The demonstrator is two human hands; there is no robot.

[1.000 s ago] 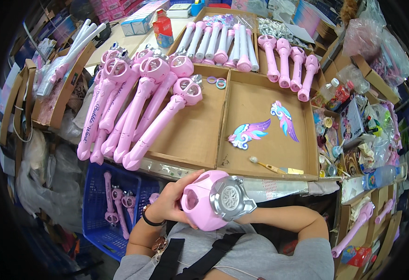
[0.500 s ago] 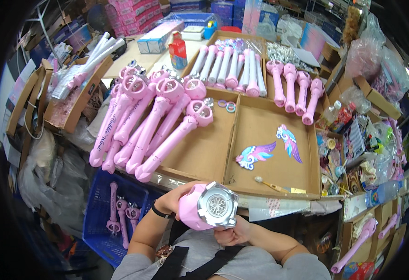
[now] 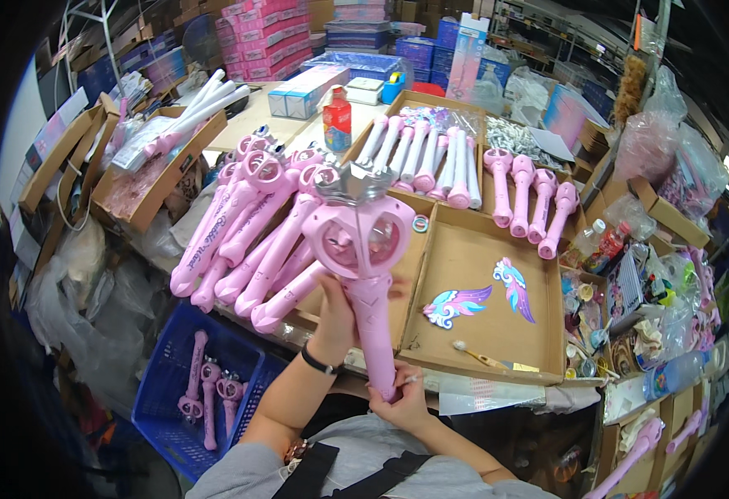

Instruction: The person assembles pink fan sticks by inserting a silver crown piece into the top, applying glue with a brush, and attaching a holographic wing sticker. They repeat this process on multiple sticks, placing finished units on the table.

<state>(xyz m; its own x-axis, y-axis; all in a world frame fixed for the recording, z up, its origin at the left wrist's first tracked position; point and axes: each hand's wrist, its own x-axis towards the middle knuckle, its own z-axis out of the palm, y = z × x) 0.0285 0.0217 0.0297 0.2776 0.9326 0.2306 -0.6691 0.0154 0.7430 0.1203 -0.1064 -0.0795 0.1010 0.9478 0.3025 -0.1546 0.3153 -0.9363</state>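
A pink toy bubble wand (image 3: 373,320) with a round windowed head and a silver crown-like top stands nearly upright in front of me. My left hand (image 3: 335,320) is wrapped round its handle just below the head. Around the handle's lower end my right hand (image 3: 402,405) is closed; a small whitish bit shows by its fingers, too small to name. Behind the wand, to the left, lies a pile of similar pink wands (image 3: 240,208). Two wing-shaped pieces in pink, purple and blue, one of them a wing (image 3: 458,306), lie flat in the cardboard tray (image 3: 439,366).
A small wooden-handled brush (image 3: 479,354) rests in the tray's front. White-and-pink tubes (image 3: 418,158) and several short pink wands (image 3: 521,191) lie at the back. A blue crate (image 3: 152,399) with wands stands low left. Packed odds and ends, including a bottle (image 3: 672,376), crowd the right.
The wand has swung from pointing its silver top toward me to nearly upright, its head now farther off. My right hand has moved to the handle's lower end. The view has shifted slightly.
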